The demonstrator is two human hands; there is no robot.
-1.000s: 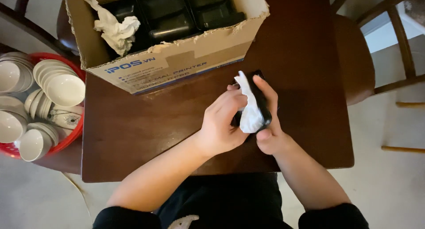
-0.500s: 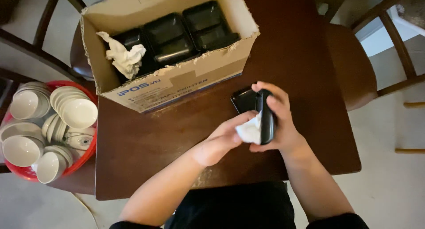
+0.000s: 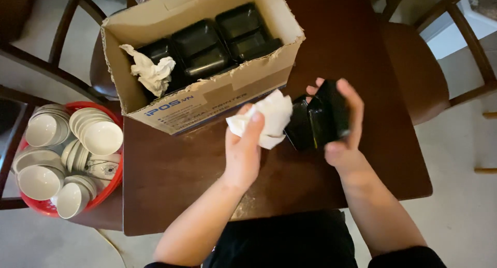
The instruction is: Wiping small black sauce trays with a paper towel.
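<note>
Presently the right hand (image 3: 339, 125) has its grip clamped on a small black square dish (image 3: 317, 120), thumb at the near edge and fingers over the far edge, holding it tilted on its side above the bench (image 3: 171, 180); the left hand (image 3: 246, 143) pinches a crumpled white cloth (image 3: 266, 118) between thumb and fingers, the cloth just beside the dish's open face; whether cloth and dish touch cannot be told. Beyond both hands an open cardboard box (image 3: 217, 94) stands on the bench, holding more black dishes (image 3: 202, 48) and a second crumpled white cloth (image 3: 151, 71). Left of the bench, a red basket (image 3: 106, 193) holds stacked white bowls (image 3: 96, 133); wooden chairs (image 3: 429, 66) stand around.
</note>
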